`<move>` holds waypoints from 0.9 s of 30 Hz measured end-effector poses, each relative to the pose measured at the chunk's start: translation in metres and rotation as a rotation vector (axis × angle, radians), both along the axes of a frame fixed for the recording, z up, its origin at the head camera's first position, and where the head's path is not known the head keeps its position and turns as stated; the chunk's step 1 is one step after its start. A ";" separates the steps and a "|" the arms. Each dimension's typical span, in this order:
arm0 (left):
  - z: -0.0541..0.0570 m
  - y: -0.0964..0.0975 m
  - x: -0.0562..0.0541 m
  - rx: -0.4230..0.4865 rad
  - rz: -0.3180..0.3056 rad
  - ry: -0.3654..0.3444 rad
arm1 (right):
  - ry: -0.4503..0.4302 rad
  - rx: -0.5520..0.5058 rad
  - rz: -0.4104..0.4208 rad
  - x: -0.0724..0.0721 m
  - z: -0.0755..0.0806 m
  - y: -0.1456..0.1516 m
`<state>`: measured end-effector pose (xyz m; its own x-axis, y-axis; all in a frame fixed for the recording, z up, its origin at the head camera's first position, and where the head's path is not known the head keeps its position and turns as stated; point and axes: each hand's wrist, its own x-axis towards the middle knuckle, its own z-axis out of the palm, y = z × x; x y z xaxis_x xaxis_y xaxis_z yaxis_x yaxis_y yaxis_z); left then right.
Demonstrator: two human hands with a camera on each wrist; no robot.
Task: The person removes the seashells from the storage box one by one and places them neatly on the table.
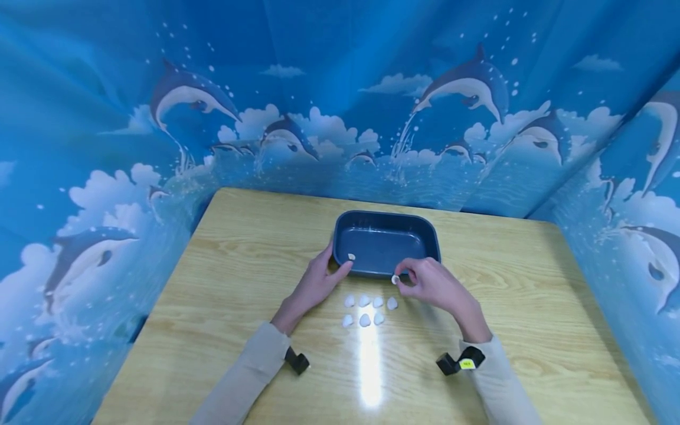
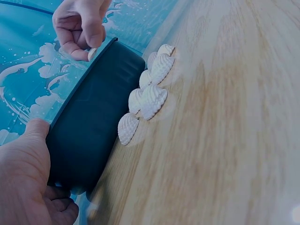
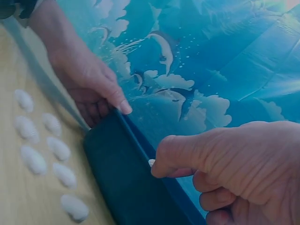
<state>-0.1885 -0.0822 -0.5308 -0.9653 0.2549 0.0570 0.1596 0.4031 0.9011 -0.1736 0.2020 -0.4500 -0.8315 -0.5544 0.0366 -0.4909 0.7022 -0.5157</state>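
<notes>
A dark blue rectangular basin (image 1: pixel 381 243) sits toward the far side of the wooden table. At its near left corner my left hand (image 1: pixel 320 276) grips the wall, thumb at the rim and fingers round the outside. My right hand (image 1: pixel 434 284) pinches a small white seashell (image 1: pixel 395 279) between thumb and fingertips, just by the basin's near rim. Inside the basin, close to the left thumb, lies one pale shell (image 1: pixel 351 257). Several ribbed white seashells (image 2: pixel 153 101) lie in two rows on the table in front of the basin.
The wood-grain table (image 1: pixel 255 236) has a bright light reflection (image 1: pixel 369 366) near its front. A blue curtain (image 1: pixel 329 71) printed with dolphins hangs behind the table and along both sides.
</notes>
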 end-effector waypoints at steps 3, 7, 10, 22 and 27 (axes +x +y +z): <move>0.000 0.001 0.000 -0.001 0.003 -0.011 | -0.009 0.017 0.000 0.007 -0.004 0.003; 0.000 0.002 0.000 -0.004 0.003 -0.016 | -0.011 0.032 -0.007 0.016 -0.010 0.008; -0.001 0.002 0.000 0.001 -0.002 -0.007 | -0.007 0.026 -0.014 0.021 -0.014 0.011; 0.000 -0.001 -0.001 0.007 -0.001 0.007 | -0.070 0.036 -0.030 0.025 -0.027 0.017; -0.001 0.000 0.000 0.003 -0.001 0.005 | -0.104 0.033 -0.038 0.023 -0.037 0.022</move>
